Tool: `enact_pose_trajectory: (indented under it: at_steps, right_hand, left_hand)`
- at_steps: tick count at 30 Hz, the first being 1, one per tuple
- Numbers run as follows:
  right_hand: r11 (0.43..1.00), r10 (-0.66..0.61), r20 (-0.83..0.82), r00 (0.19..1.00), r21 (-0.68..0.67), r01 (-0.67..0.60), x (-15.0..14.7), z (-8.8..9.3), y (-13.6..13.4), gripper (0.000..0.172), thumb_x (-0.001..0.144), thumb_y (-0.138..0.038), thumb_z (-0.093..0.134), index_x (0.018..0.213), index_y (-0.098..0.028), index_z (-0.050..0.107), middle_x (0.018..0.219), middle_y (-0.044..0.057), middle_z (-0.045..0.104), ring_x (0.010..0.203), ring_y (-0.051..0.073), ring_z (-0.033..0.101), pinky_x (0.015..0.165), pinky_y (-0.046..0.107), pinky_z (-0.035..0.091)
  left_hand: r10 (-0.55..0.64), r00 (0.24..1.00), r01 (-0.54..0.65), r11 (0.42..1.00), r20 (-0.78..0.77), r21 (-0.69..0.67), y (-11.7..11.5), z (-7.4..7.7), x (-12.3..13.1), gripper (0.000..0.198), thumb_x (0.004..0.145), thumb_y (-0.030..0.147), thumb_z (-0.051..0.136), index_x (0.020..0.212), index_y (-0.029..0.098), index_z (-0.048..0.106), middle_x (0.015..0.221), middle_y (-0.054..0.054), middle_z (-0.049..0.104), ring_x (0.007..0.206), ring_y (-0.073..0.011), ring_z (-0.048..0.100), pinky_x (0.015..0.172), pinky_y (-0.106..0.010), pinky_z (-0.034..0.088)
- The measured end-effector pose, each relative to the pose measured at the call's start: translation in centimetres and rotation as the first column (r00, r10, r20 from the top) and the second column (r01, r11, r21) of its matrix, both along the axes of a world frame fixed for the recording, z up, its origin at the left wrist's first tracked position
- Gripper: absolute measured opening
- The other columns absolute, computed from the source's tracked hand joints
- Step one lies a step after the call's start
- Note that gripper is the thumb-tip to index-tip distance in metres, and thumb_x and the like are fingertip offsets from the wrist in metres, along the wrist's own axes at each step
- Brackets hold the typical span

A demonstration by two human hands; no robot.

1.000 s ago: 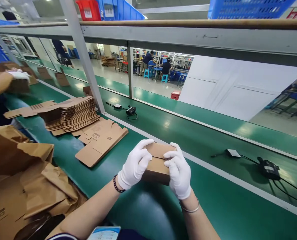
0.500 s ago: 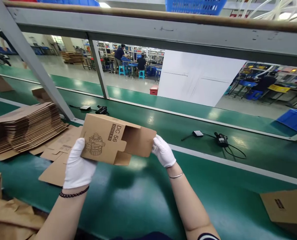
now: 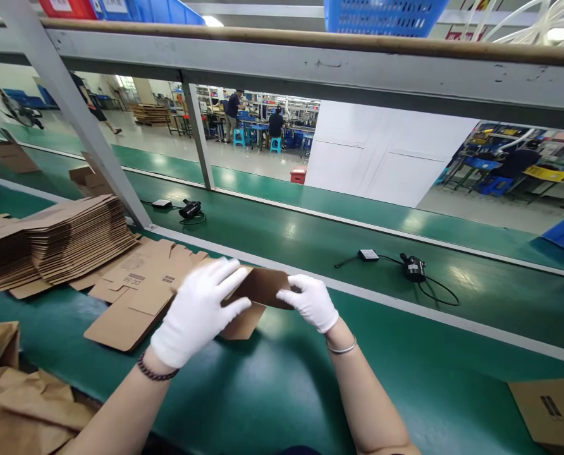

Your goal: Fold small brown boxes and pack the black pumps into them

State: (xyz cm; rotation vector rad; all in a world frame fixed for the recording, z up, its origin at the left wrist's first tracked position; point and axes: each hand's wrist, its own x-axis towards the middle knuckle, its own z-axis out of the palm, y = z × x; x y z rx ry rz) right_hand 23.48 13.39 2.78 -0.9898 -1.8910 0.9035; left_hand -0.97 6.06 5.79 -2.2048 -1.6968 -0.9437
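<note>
The person's left hand (image 3: pixel 199 313), in a white cotton glove with a dark bead bracelet at the wrist, lies with fingers spread wide over the near left part of a small brown corrugated cardboard box (image 3: pixel 262 285). The right hand (image 3: pixel 310 302), also gloved in white and with a thin metal bangle at the wrist, closes finger and thumb on the box's right end. The two hands are thus apart, one at each end, a grip that probably steadies the light box from both sides. The left palm hides the contact beneath it, so it cannot be told whether it presses on the board or only covers it. The box sits low over the glossy green work surface (image 3: pixel 272 392), straight ahead of the person, with one loose flap (image 3: pixel 244 323) hanging below it. Unfolded brown carton blanks (image 3: pixel 134 287) lie flat just left of the box, and beyond them stands a tall stack of flattened cartons (image 3: pixel 59 243), likely kept there to be within the left hand's reach. Crumpled brown wrapping paper (image 3: pixel 21 404) fills the near left corner. A black device with a coiled cable (image 3: pixel 412 268) rests on the green conveyor lane beyond, and another flat carton (image 3: pixel 552 411) lies at the lower right.
</note>
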Motion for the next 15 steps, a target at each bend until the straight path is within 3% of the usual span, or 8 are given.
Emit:
enact_pose_trajectory:
  at_steps: [1, 3, 6, 7, 9, 10, 11, 15]
  right_hand:
    - [1.000, 0.002, -0.006, 1.000, 0.019, -0.002, 0.0, 0.2, -0.5, 0.011, 0.074, -0.033, 0.074, 0.081, -0.023, 0.074, 0.082, 0.001, 0.074, 0.077, 0.020, 0.067, 0.074, 0.031, 0.053]
    - [0.997, -0.059, -0.102, 0.993, 0.038, 0.063, 0.3, 0.5, -0.9, 0.014, 0.074, -0.036, 0.077, 0.078, -0.023, 0.073, 0.078, 0.000, 0.073, 0.072, 0.019, 0.067, 0.072, 0.031, 0.054]
    - [0.946, -0.290, -0.321, 0.902, 0.048, 0.321, 1.1, 0.7, 1.2, 0.030, 0.087, -0.048, 0.065, 0.092, -0.020, 0.072, 0.081, 0.004, 0.072, 0.072, 0.020, 0.068, 0.074, 0.034, 0.056]
    - [0.909, -0.378, -0.292, 0.879, 0.063, 0.412, 1.3, 0.6, 2.7, 0.037, 0.094, -0.049, 0.053, 0.102, -0.018, 0.071, 0.091, 0.007, 0.073, 0.081, 0.021, 0.069, 0.080, 0.036, 0.055]
    - [0.851, -0.510, -0.045, 0.859, 0.117, 0.511, 1.3, 0.3, 6.4, 0.047, 0.102, -0.046, 0.036, 0.123, -0.016, 0.065, 0.125, 0.014, 0.065, 0.112, 0.023, 0.063, 0.097, 0.039, 0.049]
    - [0.862, -0.507, 0.199, 0.838, 0.124, 0.492, 1.2, -0.1, 8.3, 0.047, 0.102, -0.047, 0.036, 0.131, -0.020, 0.062, 0.142, 0.013, 0.054, 0.128, 0.024, 0.052, 0.105, 0.039, 0.043]
    - [0.867, -0.494, 0.313, 0.811, 0.105, 0.487, 1.2, -0.6, 10.1, 0.046, 0.099, -0.048, 0.045, 0.134, -0.022, 0.061, 0.150, 0.013, 0.046, 0.136, 0.027, 0.044, 0.108, 0.041, 0.040]
    - [0.827, -0.492, 0.522, 0.697, 0.029, 0.561, 2.1, -3.7, 14.8, 0.043, 0.088, -0.047, 0.066, 0.123, -0.020, 0.068, 0.155, 0.018, 0.036, 0.142, 0.039, 0.031, 0.110, 0.055, 0.032]
  left_hand:
    - [-0.052, 0.998, 0.051, 0.998, -0.032, -0.032, 0.4, -0.4, 0.1, 0.036, 0.093, 0.040, 0.053, 0.120, 0.024, 0.070, 0.125, -0.009, 0.070, 0.118, -0.0308, 0.063, 0.105, -0.048, 0.048]
    - [-0.041, 0.999, 0.042, 0.999, 0.034, -0.015, 1.1, -1.2, 0.0, 0.038, 0.097, 0.035, 0.043, 0.121, 0.022, 0.070, 0.116, -0.008, 0.074, 0.101, -0.0247, 0.071, 0.096, -0.038, 0.055]
    - [0.117, 0.952, -0.123, 0.992, 0.282, 0.004, 1.9, -2.3, -0.6, 0.040, 0.095, 0.038, 0.047, 0.124, 0.022, 0.069, 0.122, -0.005, 0.072, 0.106, -0.0242, 0.071, 0.098, -0.033, 0.054]
    - [0.195, 0.911, -0.196, 0.980, 0.362, -0.033, 2.1, -2.6, -0.9, 0.041, 0.094, 0.039, 0.048, 0.126, 0.022, 0.068, 0.123, -0.005, 0.072, 0.109, -0.0249, 0.069, 0.099, -0.033, 0.053]
    - [0.343, 0.815, -0.305, 0.939, 0.466, -0.157, 2.5, -3.1, -1.6, 0.043, 0.093, 0.040, 0.047, 0.128, 0.024, 0.067, 0.123, -0.005, 0.071, 0.114, -0.0272, 0.067, 0.101, -0.037, 0.052]
    - [0.398, 0.774, -0.330, 0.917, 0.493, -0.222, 2.6, -3.4, -1.9, 0.044, 0.093, 0.040, 0.047, 0.128, 0.024, 0.066, 0.125, -0.005, 0.071, 0.117, -0.0284, 0.065, 0.103, -0.040, 0.051]
    - [0.438, 0.741, -0.340, 0.898, 0.508, -0.277, 2.7, -3.7, -2.2, 0.044, 0.093, 0.040, 0.046, 0.129, 0.024, 0.066, 0.126, -0.006, 0.070, 0.119, -0.0294, 0.064, 0.105, -0.042, 0.050]
    - [0.501, 0.697, -0.339, 0.861, 0.513, -0.380, 2.8, -5.6, -3.7, 0.046, 0.093, 0.040, 0.043, 0.130, 0.022, 0.064, 0.126, -0.009, 0.069, 0.118, -0.0318, 0.064, 0.107, -0.048, 0.047]
